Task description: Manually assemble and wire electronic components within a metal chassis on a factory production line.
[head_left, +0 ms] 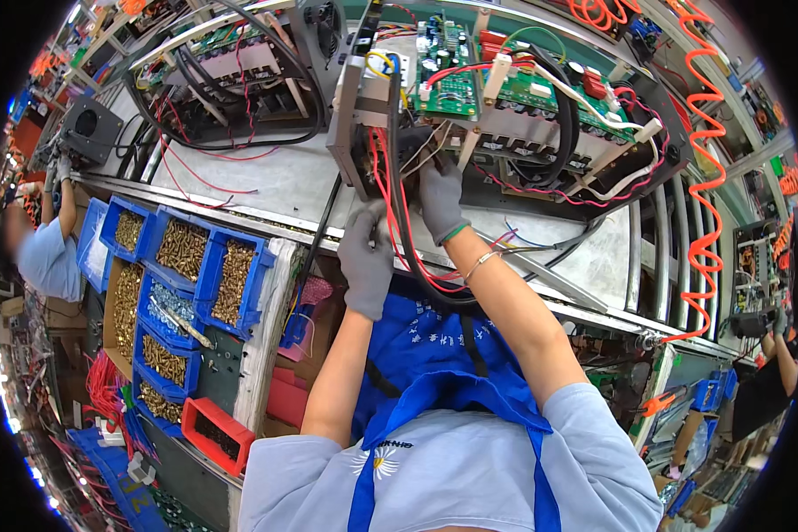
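In a grey work glove, my left hand (366, 266) is closed, fingers curled, just below the metal end panel (349, 133) of an open electrical unit. Whatever its fingertips hold is too small to make out. My right hand (441, 199), gloved alike, reaches up into the unit beside the panel; its fingers are hidden among the wires. Red wires (387, 191) and a thick black cable (402, 213) hang down between my hands. Above them, the unit carries a green circuit board (446, 66) and a second green board (554, 84) with white and black cables.
A second similar unit (230, 80) stands further left on the roller bench. Blue bins of brass screws (182, 246) and a red bin (215, 434) are at my left. A coiled orange air hose (708, 168) hangs at right. Co-workers (44, 253) are at both sides.
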Demonstrator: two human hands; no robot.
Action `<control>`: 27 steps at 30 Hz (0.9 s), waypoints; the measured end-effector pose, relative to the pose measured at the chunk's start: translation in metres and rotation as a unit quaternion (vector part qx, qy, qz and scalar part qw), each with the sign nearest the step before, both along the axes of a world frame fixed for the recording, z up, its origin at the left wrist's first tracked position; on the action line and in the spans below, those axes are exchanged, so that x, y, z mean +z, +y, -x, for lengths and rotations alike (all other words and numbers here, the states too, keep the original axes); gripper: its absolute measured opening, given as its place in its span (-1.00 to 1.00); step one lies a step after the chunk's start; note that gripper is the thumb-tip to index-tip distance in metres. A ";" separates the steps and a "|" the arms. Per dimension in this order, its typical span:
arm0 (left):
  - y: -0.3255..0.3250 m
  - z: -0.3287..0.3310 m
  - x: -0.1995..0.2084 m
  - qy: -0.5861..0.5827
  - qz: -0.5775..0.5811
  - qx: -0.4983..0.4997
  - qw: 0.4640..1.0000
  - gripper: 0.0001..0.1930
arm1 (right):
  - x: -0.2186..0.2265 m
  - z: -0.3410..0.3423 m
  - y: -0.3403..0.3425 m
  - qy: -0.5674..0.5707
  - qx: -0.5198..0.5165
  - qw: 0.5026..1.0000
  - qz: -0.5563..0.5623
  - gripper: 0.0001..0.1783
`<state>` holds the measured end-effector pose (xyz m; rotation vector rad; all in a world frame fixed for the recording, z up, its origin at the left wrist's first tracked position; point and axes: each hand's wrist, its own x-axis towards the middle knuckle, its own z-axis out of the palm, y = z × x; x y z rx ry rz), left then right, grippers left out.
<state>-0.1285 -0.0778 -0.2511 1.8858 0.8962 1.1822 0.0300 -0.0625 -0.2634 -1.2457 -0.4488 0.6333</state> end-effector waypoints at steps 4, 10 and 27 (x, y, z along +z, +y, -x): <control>-0.026 0.021 -0.005 -0.017 0.031 0.014 0.999 -0.77 | -0.020 -0.017 0.024 0.061 0.001 0.998 -0.016 -0.77; -0.027 0.037 -0.018 0.004 0.033 0.026 0.999 -0.80 | 0.000 -0.005 -0.040 -0.246 0.022 0.953 0.176 -0.63; 0.029 -0.072 -0.004 -0.292 0.385 -0.214 0.849 -0.65 | -0.002 -0.014 -0.170 -0.568 -0.053 0.797 0.198 -0.48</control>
